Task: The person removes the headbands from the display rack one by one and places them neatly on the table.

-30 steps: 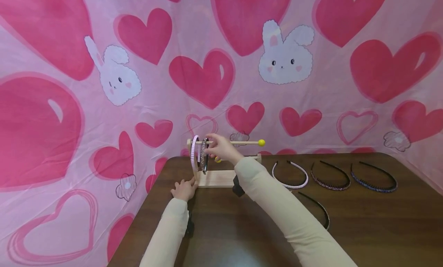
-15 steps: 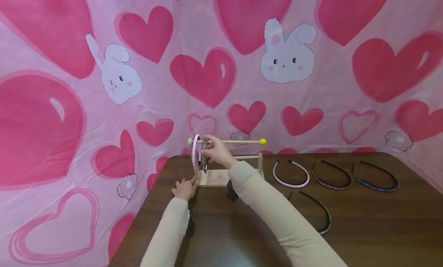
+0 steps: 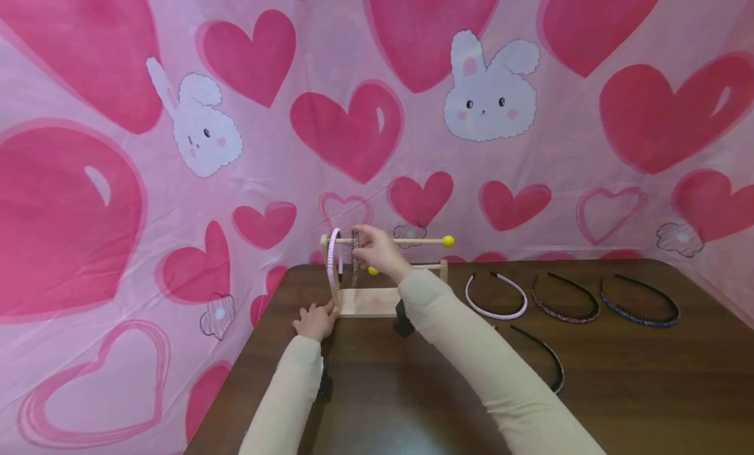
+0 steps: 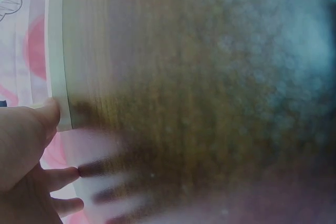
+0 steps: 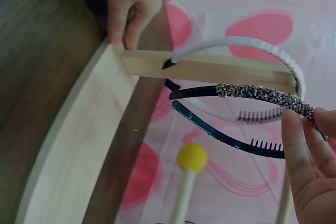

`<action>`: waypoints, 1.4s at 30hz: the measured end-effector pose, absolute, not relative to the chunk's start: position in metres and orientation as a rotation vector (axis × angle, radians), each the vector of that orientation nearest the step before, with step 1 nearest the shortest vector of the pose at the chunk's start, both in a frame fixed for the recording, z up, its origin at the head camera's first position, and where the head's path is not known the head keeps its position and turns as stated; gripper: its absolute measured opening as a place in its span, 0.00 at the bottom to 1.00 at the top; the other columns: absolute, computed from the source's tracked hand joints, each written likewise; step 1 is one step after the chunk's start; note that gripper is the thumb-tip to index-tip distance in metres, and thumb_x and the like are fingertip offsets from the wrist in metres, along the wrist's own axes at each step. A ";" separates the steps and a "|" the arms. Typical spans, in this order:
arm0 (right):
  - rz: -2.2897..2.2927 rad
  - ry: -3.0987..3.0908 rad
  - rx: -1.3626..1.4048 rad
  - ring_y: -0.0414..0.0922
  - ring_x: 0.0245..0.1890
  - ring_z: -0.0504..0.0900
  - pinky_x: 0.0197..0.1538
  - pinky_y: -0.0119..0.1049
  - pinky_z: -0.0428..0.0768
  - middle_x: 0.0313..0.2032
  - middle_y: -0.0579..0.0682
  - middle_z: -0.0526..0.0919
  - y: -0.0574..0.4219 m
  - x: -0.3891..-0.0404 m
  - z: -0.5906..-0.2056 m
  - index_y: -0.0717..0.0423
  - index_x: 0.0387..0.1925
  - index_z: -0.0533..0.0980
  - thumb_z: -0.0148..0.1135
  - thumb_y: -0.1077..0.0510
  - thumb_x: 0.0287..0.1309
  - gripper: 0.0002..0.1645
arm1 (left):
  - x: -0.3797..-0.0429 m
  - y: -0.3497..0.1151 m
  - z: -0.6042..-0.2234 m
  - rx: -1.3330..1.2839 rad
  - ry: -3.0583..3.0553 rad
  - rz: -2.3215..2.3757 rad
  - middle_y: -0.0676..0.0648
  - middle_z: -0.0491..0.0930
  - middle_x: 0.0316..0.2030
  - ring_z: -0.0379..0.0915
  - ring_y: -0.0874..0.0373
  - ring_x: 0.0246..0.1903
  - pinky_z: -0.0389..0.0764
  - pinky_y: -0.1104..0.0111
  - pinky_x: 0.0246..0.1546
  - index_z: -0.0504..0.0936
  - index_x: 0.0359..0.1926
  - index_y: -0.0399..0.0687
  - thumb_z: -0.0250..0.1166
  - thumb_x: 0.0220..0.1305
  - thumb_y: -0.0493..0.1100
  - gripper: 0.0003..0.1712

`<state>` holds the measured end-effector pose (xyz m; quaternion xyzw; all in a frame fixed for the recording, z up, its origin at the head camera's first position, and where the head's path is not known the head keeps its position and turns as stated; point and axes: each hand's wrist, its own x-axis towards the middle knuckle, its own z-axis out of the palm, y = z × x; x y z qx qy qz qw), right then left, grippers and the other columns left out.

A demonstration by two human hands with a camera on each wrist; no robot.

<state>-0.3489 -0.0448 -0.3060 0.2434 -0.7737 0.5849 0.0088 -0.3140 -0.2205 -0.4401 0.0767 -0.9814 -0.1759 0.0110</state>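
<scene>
My right hand [image 3: 379,251] pinches a glittery black headband [image 5: 257,93] between thumb and fingers. That headband hangs at the upper rod [image 3: 421,241] of a wooden stand, its two ends pointing down and its comb teeth showing in the right wrist view. A ribbed pale pink headband [image 3: 331,265] hangs beside it, close to the stand's left upright [image 5: 210,72]. My left hand [image 3: 315,322] rests on the table against the left end of the stand's base [image 3: 368,302], thumb touching the wood and fingers spread. The right hand covers part of the rod.
On the table's right lie a pale pink headband [image 3: 517,300], a dark reddish one [image 3: 574,319], a blue one [image 3: 642,322] and a black one [image 3: 554,363] partly behind the right sleeve. Yellow balls cap the upper rod [image 3: 448,241] and lower rod [image 5: 191,157].
The right hand went slightly left along the rod with the glittery headband, then back right. The headband now hangs more edge-on, farther from the pink one. The left hand has stayed put.
</scene>
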 end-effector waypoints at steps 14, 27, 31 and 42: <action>1.734 -2.441 0.767 0.51 0.30 0.81 0.29 0.36 0.80 0.40 0.58 0.75 -0.022 -0.345 -0.277 0.53 0.62 0.67 0.59 0.69 0.56 0.31 | -0.314 -0.220 -0.439 0.233 -3.069 -0.554 0.31 0.62 0.59 0.52 0.32 0.56 0.55 0.37 0.49 0.67 0.65 0.52 0.51 0.67 0.53 0.27; 1.765 -2.380 0.796 0.53 0.28 0.82 0.31 0.45 0.80 0.38 0.61 0.74 0.014 -0.337 -0.253 0.56 0.63 0.64 0.57 0.70 0.56 0.32 | -0.315 -0.221 -0.438 0.236 -3.066 -0.566 0.30 0.63 0.59 0.52 0.32 0.56 0.55 0.38 0.49 0.67 0.65 0.53 0.52 0.67 0.53 0.27; 1.752 -2.373 0.767 0.53 0.27 0.81 0.30 0.43 0.80 0.38 0.60 0.75 0.028 -0.334 -0.248 0.55 0.63 0.64 0.58 0.70 0.56 0.32 | -0.316 -0.221 -0.437 0.235 -3.071 -0.568 0.30 0.62 0.59 0.52 0.32 0.56 0.55 0.38 0.49 0.66 0.65 0.53 0.50 0.68 0.54 0.27; 1.735 -2.351 0.718 0.53 0.29 0.81 0.33 0.42 0.80 0.40 0.61 0.75 0.065 -0.334 -0.242 0.57 0.63 0.64 0.57 0.69 0.56 0.32 | -0.313 -0.220 -0.434 0.216 -3.068 -0.563 0.30 0.63 0.58 0.52 0.31 0.56 0.55 0.37 0.49 0.67 0.65 0.53 0.49 0.68 0.54 0.26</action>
